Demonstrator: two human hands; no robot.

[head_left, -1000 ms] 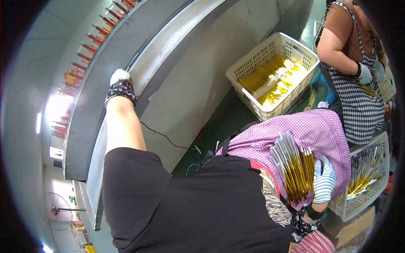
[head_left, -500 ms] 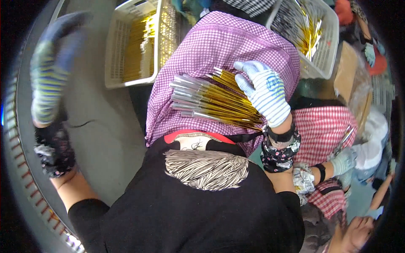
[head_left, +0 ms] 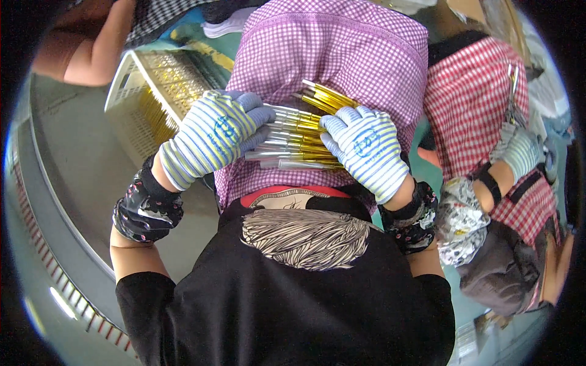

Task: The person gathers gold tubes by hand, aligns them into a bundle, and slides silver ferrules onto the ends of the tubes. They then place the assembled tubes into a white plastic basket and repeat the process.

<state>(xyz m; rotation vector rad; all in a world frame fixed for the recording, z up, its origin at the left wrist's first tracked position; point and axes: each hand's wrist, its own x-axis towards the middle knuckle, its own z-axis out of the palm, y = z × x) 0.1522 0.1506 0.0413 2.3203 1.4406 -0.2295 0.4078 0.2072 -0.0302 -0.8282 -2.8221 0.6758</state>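
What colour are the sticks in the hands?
The sticks are shiny gold with silver ends, seen in the head view.

The bundle of tubes (head_left: 299, 137) lies on the apron (head_left: 342, 61), right of the basket (head_left: 131, 97).

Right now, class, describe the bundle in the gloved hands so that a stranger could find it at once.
Start at the purple checked apron on the person's lap. On it, between the left hand and right hand, lies the bundle of thin rods. Unlike those in the white basket, these show silver ends and gold middles.
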